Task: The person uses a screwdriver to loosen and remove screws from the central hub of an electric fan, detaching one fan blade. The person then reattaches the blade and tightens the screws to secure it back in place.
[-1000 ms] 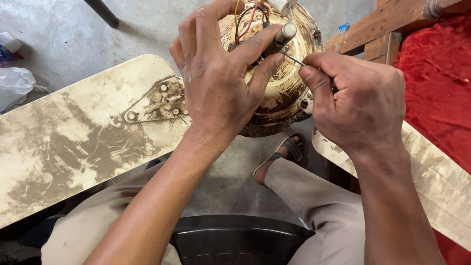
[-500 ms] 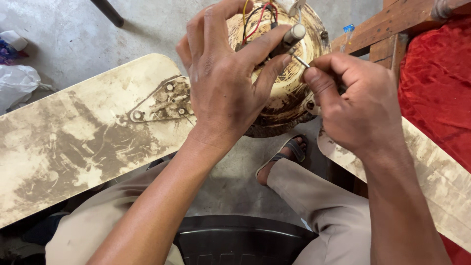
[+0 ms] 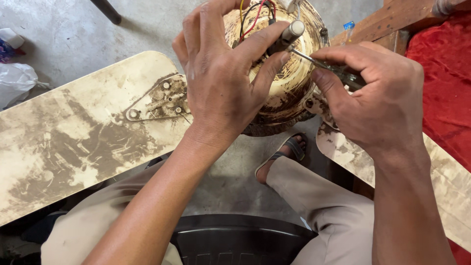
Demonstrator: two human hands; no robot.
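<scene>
Dusty cream fan motor [image 3: 289,93] sits under the left hand [image 3: 221,83], gripping a small cylinder [image 3: 289,33]; at 3 o'clock, the right hand [image 3: 378,108] pinches a thin metal tool [image 3: 314,61].

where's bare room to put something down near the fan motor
The concrete floor above the left fan blade is mostly bare, with a plastic bag at its edge. It is crowded at the motor housing, under the left hand, right hand and wires.
</scene>
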